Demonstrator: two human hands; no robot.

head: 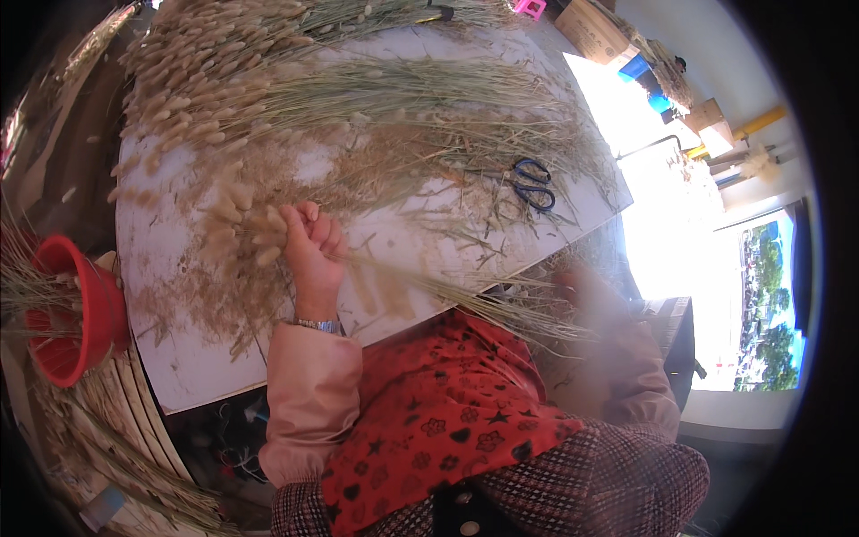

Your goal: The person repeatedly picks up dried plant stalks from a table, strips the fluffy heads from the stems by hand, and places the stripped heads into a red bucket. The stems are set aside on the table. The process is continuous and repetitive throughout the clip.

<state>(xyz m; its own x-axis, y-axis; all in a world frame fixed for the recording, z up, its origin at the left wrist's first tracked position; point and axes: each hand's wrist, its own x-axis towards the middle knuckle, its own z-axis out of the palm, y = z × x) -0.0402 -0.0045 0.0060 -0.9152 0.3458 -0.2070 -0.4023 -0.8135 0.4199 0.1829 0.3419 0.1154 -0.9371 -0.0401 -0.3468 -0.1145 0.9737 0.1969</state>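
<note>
My left hand (pixel 314 245) is closed around a bunch of dried bunny-tail grass (pixel 245 225), just below the fluffy heads. The heads point left, and the stems (pixel 436 288) run right past the table's near edge. My right hand (pixel 582 285) is a blur close to the loose stem ends; its fingers cannot be made out. Scissors (pixel 533 184) with dark blue handles lie on the white table (pixel 389 235), up and right of my left hand. Cut stem bits (pixel 490 241) and brown chaff (pixel 248 295) are strewn around.
A thick pile of bunny-tail grass (pixel 201 74) covers the table's far side, its stems (pixel 416 87) stretching right. A red bucket (pixel 111 309) with stems stands off the left edge. Cardboard boxes (pixel 590 30) and a pink stool (pixel 530 7) are beyond. More stems (pixel 134 456) lie lower left.
</note>
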